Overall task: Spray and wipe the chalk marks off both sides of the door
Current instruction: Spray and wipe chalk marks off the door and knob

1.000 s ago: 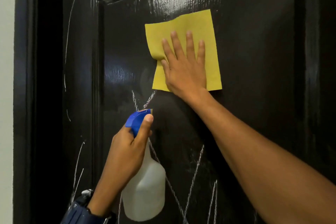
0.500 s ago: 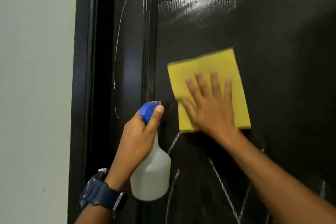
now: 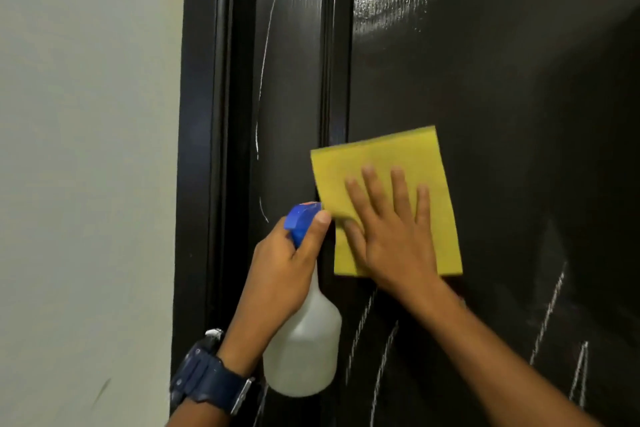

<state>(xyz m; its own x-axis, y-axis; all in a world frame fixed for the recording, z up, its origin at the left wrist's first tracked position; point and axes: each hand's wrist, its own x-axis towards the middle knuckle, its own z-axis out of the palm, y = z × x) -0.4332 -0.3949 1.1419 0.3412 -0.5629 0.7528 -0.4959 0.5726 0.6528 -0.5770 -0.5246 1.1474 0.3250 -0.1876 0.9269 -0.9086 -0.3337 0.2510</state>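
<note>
Spray bottle: the left hand point(image 3: 284, 274) is wrapped round the neck of the white spray bottle point(image 3: 304, 350), thumb up on the blue head point(image 3: 300, 218); it sits nearest, low and left of the cloth, as it did a second ago.
Cloth: the right hand point(image 3: 391, 239) lies flat on the yellow cloth point(image 3: 384, 163), fingers straight and spread, pressing it to the door point(image 3: 502, 80).
Change: within the last second the cloth has slid down and left across the panel to its moulded left edge, almost touching the bottle head.
Meaning: the upper panel looks wiped and glossy; I judge this side only partly done.
Remaining chalk: strokes point(image 3: 550, 308) below and right of the cloth, and a long curved line point(image 3: 265, 55) on the left stile, farther up.
</note>
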